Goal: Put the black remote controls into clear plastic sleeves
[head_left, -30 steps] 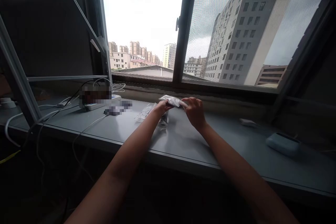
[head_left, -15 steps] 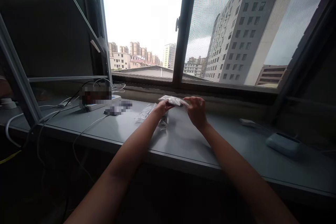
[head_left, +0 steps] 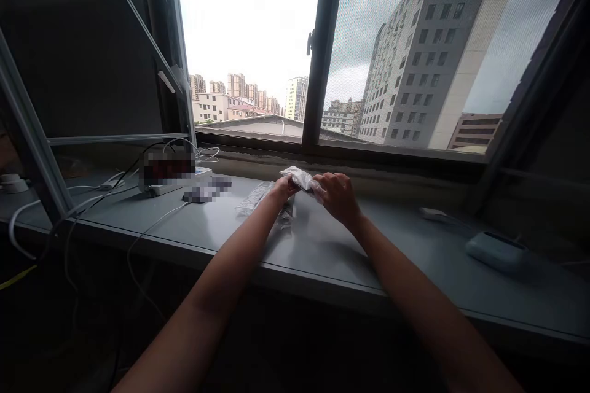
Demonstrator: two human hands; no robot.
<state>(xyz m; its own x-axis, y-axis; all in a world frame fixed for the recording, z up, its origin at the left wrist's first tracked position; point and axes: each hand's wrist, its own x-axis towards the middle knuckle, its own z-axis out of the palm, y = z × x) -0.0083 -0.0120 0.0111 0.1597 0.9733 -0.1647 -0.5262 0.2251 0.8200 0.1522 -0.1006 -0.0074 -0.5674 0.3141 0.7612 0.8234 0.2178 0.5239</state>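
A small clear plastic bag (head_left: 299, 178), whitish and shiny with something darker along its lower edge, is held up above the table between my hands. My left hand (head_left: 283, 187) is closed on its left side from below. At the right end, my right hand (head_left: 338, 193) grips the crinkled plastic, fingers bent over it. What lies inside the bag is too small to make out. More clear plastic bags (head_left: 252, 199) lie flat on the table beneath, partly covered by my left forearm.
The grey table (head_left: 332, 258) runs along under a window (head_left: 258, 43). At left stand a metal frame (head_left: 34, 135), a power strip (head_left: 177, 183) and loose white cables (head_left: 138, 236). A pale blue box-like device (head_left: 495, 252) and a small white object (head_left: 436, 215) are at right.
My right hand has come slightly down and left, closer to the bag. The bag now tilts down toward the right, and my left hand has barely moved.
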